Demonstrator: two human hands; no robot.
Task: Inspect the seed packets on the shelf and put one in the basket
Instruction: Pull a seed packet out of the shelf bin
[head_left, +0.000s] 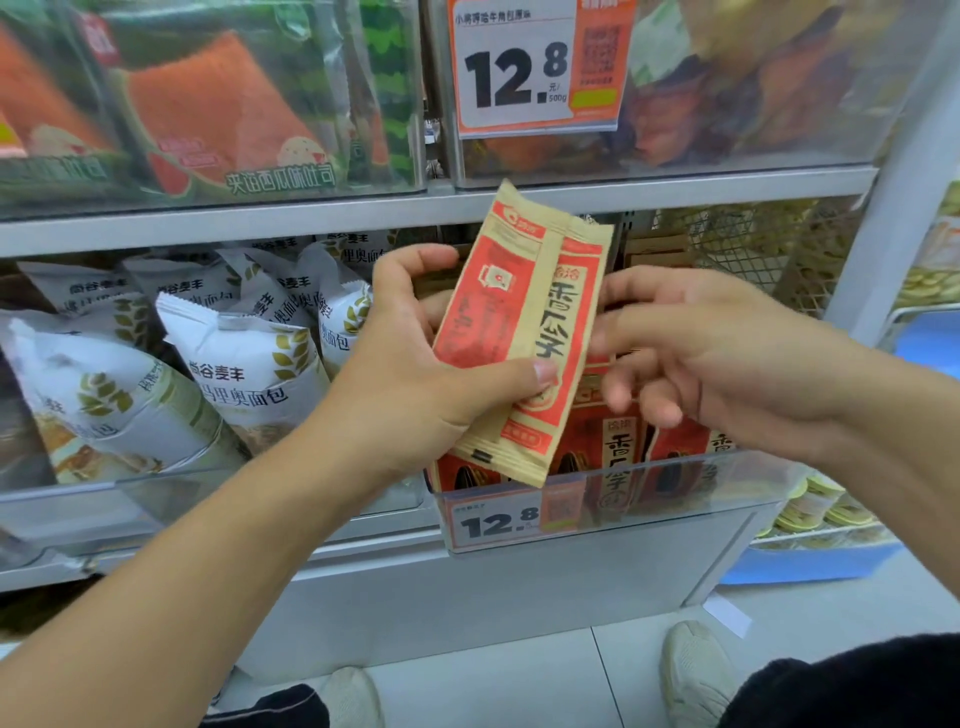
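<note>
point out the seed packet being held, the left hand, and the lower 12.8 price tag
seed packet (540, 322): head view, on the middle of its tan and red face
left hand (415, 374): head view, on the back of the hand gripping the packet
lower 12.8 price tag (501, 524): head view, on the printed digits

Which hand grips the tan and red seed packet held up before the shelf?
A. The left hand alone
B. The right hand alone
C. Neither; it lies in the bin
A: the left hand pinches the seed packet with its thumb across the front, while the right hand hovers beside it with loose fingers.
</note>
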